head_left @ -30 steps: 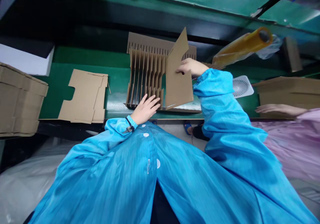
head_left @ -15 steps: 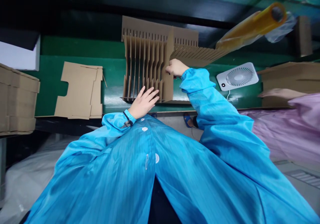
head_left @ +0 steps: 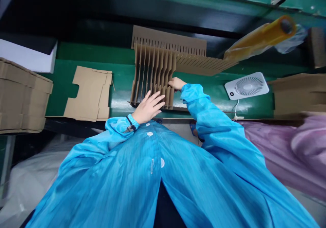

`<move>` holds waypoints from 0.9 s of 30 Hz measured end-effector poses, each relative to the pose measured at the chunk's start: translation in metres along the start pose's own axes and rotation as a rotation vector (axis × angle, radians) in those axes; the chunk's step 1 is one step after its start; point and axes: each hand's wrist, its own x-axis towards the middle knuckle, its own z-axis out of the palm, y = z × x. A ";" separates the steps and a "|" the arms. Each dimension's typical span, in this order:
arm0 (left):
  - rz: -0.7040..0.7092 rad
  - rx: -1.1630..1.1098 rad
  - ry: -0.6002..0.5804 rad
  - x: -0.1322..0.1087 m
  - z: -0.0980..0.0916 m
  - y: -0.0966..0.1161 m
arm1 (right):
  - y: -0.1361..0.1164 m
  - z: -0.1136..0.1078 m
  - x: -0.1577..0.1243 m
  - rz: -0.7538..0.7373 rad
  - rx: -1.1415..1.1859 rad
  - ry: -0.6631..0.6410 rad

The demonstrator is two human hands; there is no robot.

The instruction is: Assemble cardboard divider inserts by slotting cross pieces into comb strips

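1. At twelve o'clock on the green workbench, a slotted cardboard divider grid stands upright, with a long slotted strip behind it and another angling off toward one o'clock.
2. Left hand: fingers spread wide, their tips at the grid's lower edge, nothing pinched.
3. Right hand: fingers loosely bunched, tips touching the grid's right side (whether they grip it, I cannot tell).
4. Toward ten o'clock lies a flat die-cut cardboard blank, with stacked cardboard boxes at nine o'clock.
5. Around two o'clock sit a white desk fan and a yellow roll.
6. At four o'clock, a co-worker's lilac sleeve.
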 end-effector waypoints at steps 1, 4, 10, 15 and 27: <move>-0.048 0.002 0.053 -0.009 -0.007 -0.008 | -0.001 -0.005 -0.003 0.018 0.001 -0.007; -0.398 0.073 0.283 -0.058 -0.029 -0.047 | -0.004 -0.024 -0.012 0.057 0.002 -0.040; -1.502 0.256 0.547 -0.201 -0.059 -0.118 | 0.003 -0.046 -0.038 0.200 0.251 0.050; -1.788 0.099 0.470 -0.247 -0.050 -0.138 | 0.002 -0.031 -0.058 0.151 0.306 -0.047; -1.748 0.176 0.645 -0.244 -0.079 -0.133 | -0.003 -0.025 -0.079 0.012 0.262 -0.054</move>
